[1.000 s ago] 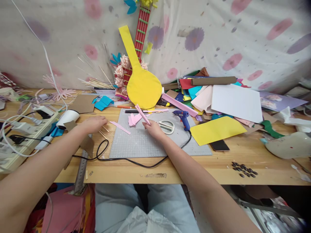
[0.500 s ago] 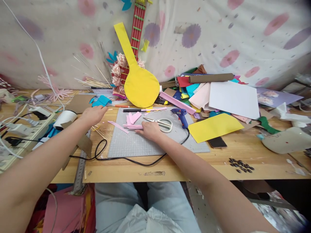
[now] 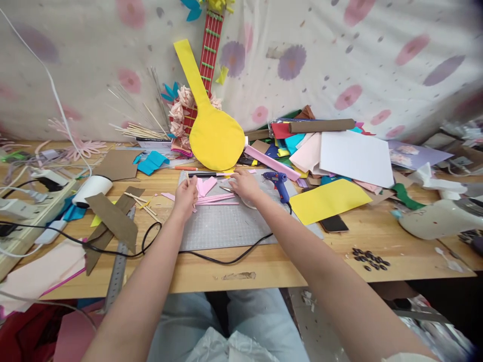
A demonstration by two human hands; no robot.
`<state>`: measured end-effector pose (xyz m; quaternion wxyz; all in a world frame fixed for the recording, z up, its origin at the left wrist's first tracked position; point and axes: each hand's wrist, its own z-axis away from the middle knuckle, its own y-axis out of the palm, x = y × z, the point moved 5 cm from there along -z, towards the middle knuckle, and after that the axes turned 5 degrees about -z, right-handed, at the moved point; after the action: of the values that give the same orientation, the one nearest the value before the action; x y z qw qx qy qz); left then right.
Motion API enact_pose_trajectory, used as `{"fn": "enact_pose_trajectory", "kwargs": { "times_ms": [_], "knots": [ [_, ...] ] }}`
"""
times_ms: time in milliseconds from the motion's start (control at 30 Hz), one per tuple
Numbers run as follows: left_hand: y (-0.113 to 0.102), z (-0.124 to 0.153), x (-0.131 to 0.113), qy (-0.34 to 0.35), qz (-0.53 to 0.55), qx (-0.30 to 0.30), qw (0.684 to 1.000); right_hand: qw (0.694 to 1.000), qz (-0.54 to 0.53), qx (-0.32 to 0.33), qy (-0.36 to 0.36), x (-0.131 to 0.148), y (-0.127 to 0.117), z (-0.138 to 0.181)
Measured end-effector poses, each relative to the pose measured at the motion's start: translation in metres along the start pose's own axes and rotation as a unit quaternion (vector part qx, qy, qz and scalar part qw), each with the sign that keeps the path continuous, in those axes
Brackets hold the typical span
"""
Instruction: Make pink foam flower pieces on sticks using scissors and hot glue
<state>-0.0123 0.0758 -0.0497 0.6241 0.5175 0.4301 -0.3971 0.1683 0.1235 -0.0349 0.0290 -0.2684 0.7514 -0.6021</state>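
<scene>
My left hand (image 3: 185, 198) is closed at the left side of the grey cutting mat (image 3: 226, 229), holding what looks like a thin pale stick (image 3: 187, 176), mostly hidden by the fingers. Just right of it lie long pink strips (image 3: 217, 199) and wider pink pieces (image 3: 207, 186). My right hand (image 3: 245, 185) reaches over the scissors (image 3: 226, 189) with its fingers stretched out; it covers most of their handles. Beyond those fingertips are a black pen (image 3: 196, 175) and a small pink strip. A blue glue gun (image 3: 278, 185) stands right of that hand.
A yellow lute-shaped piece (image 3: 217, 138) leans against a red-necked model at the back. Yellow sheet (image 3: 330, 201), phone (image 3: 334, 223) and black oval pieces (image 3: 370, 259) lie to the right. A black cord (image 3: 226, 262) crosses the front; brown strips (image 3: 115, 221) and a power strip are left.
My left hand has come from the back left to the mat and closed. My right hand has left the pink strips and moved up and right over the scissors.
</scene>
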Motion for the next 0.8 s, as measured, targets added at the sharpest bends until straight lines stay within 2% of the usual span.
{"fn": "enact_pose_trajectory", "kwargs": {
  "times_ms": [133,233,333,433,500,600,667,733,800],
  "knots": [
    [-0.006,0.013,0.000,0.003,0.136,0.012,0.991,0.997,0.018,0.073,-0.021,-0.010,0.014,-0.015],
    [-0.015,0.015,-0.001,0.007,0.162,0.018,0.987,0.998,0.013,0.054,-0.029,-0.006,0.017,-0.022],
    [-0.022,0.013,-0.004,0.011,0.198,0.034,0.980,0.997,-0.006,0.017,-0.071,0.008,0.018,-0.022],
    [-0.021,0.013,-0.004,-0.015,0.242,0.080,0.967,0.991,-0.017,0.041,-0.124,0.025,0.022,-0.013],
    [-0.016,0.015,-0.002,-0.048,0.243,0.120,0.961,0.990,-0.022,0.045,-0.128,0.032,0.019,-0.008],
    [-0.001,0.023,0.007,-0.106,0.186,0.169,0.962,0.995,-0.036,0.001,-0.095,0.030,-0.007,-0.008],
    [0.008,0.027,0.014,-0.126,0.138,0.195,0.963,0.998,-0.039,-0.028,-0.049,0.015,-0.035,-0.012],
    [0.016,0.029,0.021,-0.134,0.108,0.214,0.962,0.998,-0.036,-0.040,0.030,-0.015,-0.064,-0.018],
    [0.020,0.027,0.026,-0.135,0.095,0.216,0.962,0.990,-0.032,-0.041,0.129,-0.056,-0.089,-0.021]
  ]
}}
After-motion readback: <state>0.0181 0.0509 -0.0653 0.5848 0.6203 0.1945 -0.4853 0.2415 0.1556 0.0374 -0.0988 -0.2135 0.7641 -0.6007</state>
